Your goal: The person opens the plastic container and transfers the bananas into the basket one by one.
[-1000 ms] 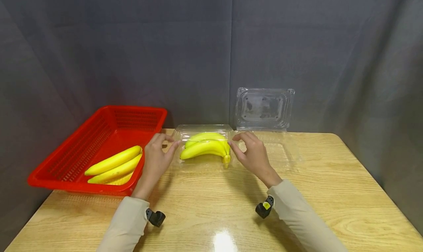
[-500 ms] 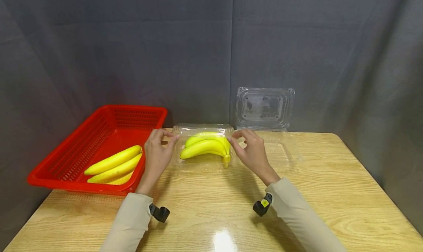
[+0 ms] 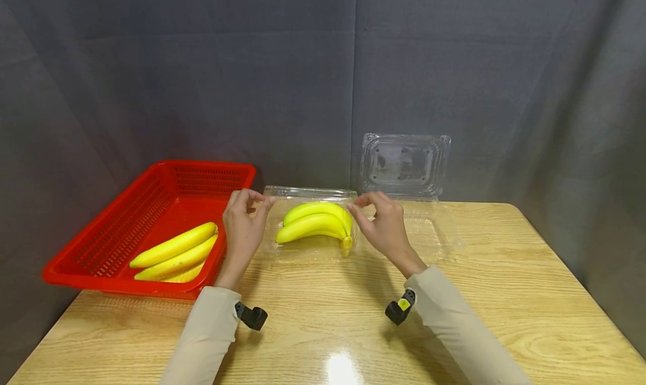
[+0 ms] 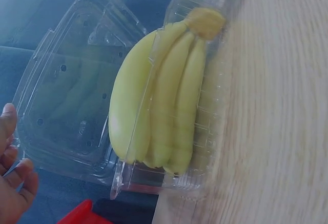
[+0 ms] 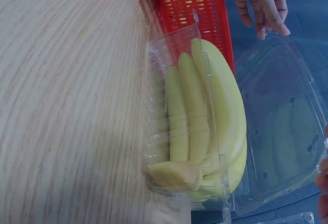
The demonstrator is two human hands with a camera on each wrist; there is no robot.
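A clear plastic clamshell box [image 3: 313, 256] stands at the table's back edge, with a bunch of yellow bananas [image 3: 315, 225] inside, its stem end toward the front right. The box's lid [image 4: 66, 96] is hinged up at an angle behind the bananas. My left hand [image 3: 243, 225] pinches the lid's left front corner between thumb and fingers. The opposite corner is pinched by my right hand [image 3: 387, 228]. In the right wrist view, the bananas [image 5: 225, 106] lie within the box's low ribbed wall, and the raised lid [image 5: 277, 131] stands beside them.
To the left, a red perforated basket [image 3: 192, 205] holds more bananas [image 3: 174, 246]. A second clear clamshell box [image 3: 421, 233] sits on the right with its lid [image 3: 404, 163] upright against the grey curtain [image 3: 282, 93]. Wooden table [image 3: 323, 312] spreads in front.
Both hands have risen and moved back a little, tilting the lid farther away from the bananas, which now show more plainly. The basket and the second box have not moved.
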